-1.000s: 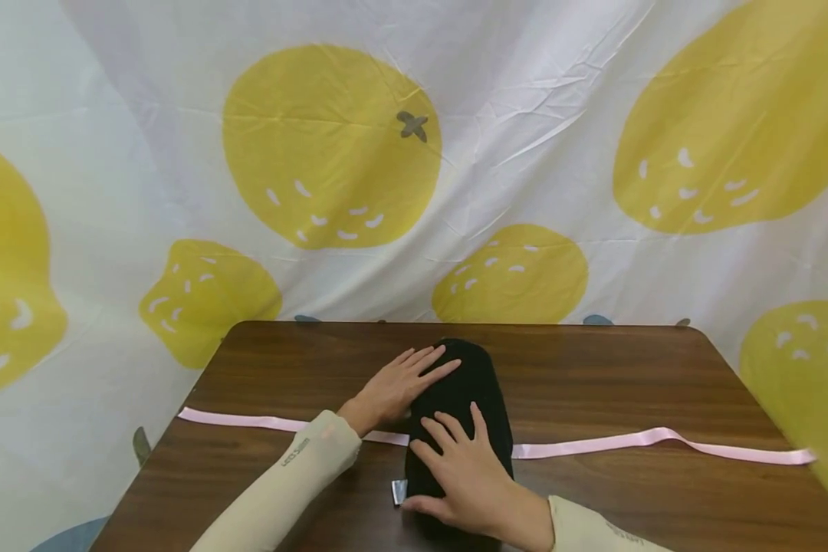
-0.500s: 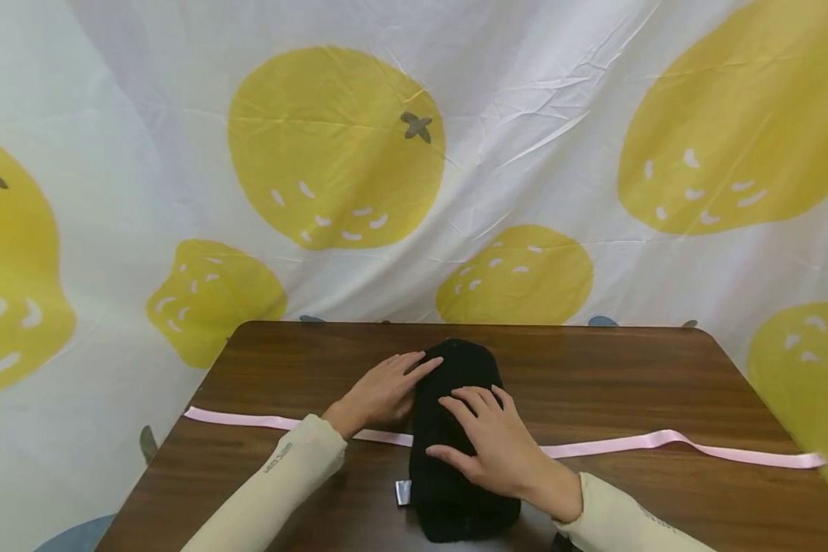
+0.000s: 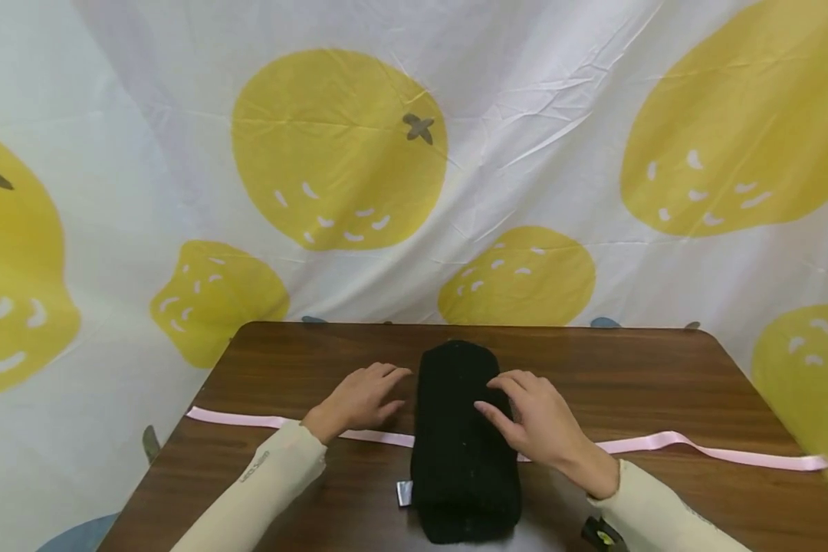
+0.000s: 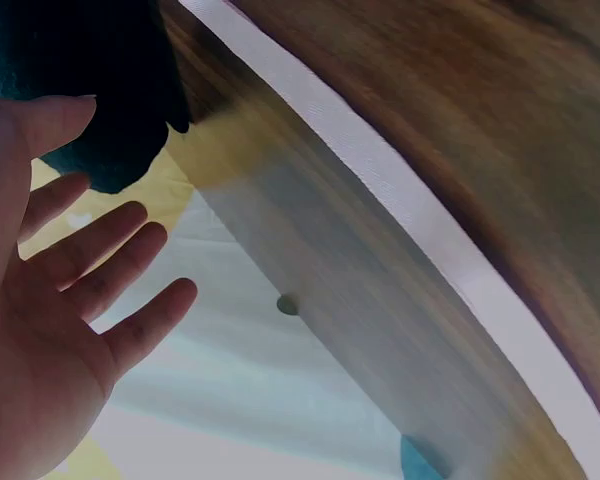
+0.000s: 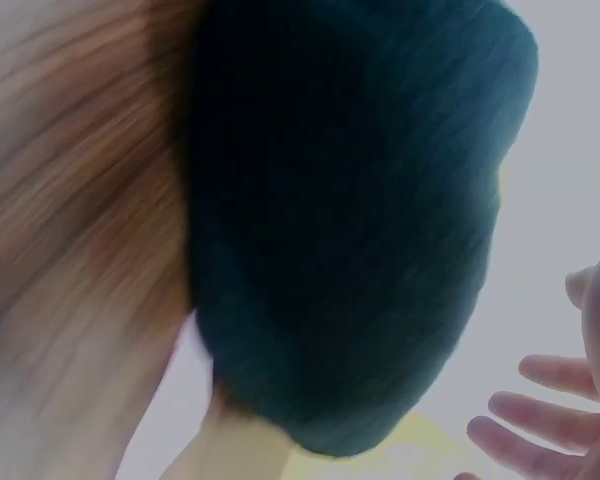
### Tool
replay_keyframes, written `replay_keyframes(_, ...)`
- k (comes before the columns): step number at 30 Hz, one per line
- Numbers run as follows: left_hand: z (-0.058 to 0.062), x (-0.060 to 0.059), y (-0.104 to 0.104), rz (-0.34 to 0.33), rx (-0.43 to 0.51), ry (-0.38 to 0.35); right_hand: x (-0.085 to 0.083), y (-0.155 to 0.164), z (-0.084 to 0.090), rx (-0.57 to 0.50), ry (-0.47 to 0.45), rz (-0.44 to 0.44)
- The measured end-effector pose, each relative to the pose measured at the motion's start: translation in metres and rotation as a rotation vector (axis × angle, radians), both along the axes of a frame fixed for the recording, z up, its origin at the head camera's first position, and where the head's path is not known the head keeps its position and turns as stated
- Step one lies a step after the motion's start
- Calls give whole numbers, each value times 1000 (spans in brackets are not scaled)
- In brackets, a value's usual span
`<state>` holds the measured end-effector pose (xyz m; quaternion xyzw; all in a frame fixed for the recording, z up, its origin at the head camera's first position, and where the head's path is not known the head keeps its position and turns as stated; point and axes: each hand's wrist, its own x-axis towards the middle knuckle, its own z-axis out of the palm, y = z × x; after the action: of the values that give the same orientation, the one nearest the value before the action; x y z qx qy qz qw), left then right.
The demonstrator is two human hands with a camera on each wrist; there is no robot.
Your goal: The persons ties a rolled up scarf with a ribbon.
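Observation:
A folded black cloth bundle (image 3: 462, 460) lies lengthwise on the table, with a small silvery tag (image 3: 404, 493) sticking out at its left side. Beneath it runs a pink ribbon (image 3: 648, 442), whose ends stretch out to both sides. My left hand (image 3: 359, 397) is just left of the bundle, fingers loosely bent and holding nothing; the left wrist view shows its spread fingers (image 4: 115, 270) beside the dark cloth. Over the bundle's right edge hovers my right hand (image 3: 541, 422), thumb and fingers apart. In the right wrist view the bundle (image 5: 340, 200) fills the middle.
The brown wooden table (image 3: 303, 506) has rounded far corners. Behind it hangs a white curtain (image 3: 524, 153) printed with yellow fruit. A small black device (image 3: 599, 533) shows under the right sleeve.
Both hands have come off the top of the bundle and moved apart, the left one leftward and the right one rightward. The bundle and ribbon stay in place.

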<state>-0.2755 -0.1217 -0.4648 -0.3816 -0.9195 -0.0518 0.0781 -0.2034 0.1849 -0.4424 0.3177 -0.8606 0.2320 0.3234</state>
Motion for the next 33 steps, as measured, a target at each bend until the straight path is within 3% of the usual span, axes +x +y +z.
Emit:
replay_keyframes(5, 0, 4, -6, 35, 42, -160, -8, 16, -8, -66, -59, -33)
replay_keyframes(9, -3, 4, -12, 48, 120, -347, -14, 29, -14, -109, -200, -36)
replay_keyframes(13, -7, 2, -17, 45, 190, -467, -20, 44, -21, -148, -377, -15)
replay_keyframes(18, -10, 3, -21, 65, 237, -565, -26, 60, -31, -105, -627, 25)
replay_keyframes(23, -12, 4, -22, 59, 236, -642, -31, 66, -42, -18, -814, 188)
replay_keyframes(27, -15, 2, -26, 59, 241, -723, -33, 66, -47, -12, -905, 295)
replay_keyframes(33, -21, -2, -27, 80, 276, -776, -38, 67, -48, 30, -959, 324)
